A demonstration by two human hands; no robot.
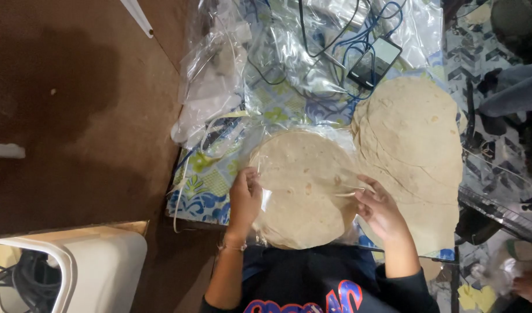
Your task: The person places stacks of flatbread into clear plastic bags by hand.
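A stack of round flatbreads inside a clear plastic bag (304, 185) lies at the near edge of the table. My left hand (244, 200) grips the bag's left edge, fingers curled on the plastic. The right edge of the bagged stack is under my right hand (381, 210), which pinches the plastic there. A second, loose pile of flatbreads (414, 139) lies just to the right, fanned out and partly under my right hand.
The table wears a blue, green and white patterned cloth (211, 182). Crumpled clear bags (219, 75) lie at the back left, a phone (375, 58) with tangled cables at the back. A white plastic chair (92, 261) stands on the brown floor at left.
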